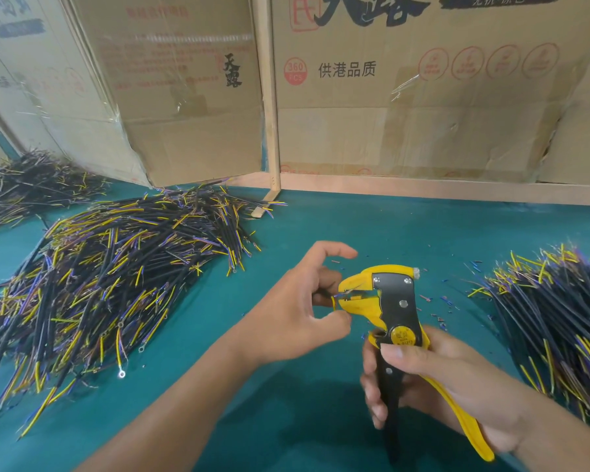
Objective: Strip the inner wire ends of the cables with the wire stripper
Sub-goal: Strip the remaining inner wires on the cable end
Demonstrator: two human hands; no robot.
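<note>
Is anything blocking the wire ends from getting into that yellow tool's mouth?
Nothing visible does. The left hand pinches the cable's inner wires right at the wire stripper mouth, which the right hand grips by its handles.

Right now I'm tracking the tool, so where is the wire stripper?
In the head view, lower right of centre: the right hand grips the wire stripper above the green table, its head facing the left hand.

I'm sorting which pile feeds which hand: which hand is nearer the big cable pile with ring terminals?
Left. The left hand is just beside that pile; the right hand, gripping the wire stripper, sits farther away.
</note>
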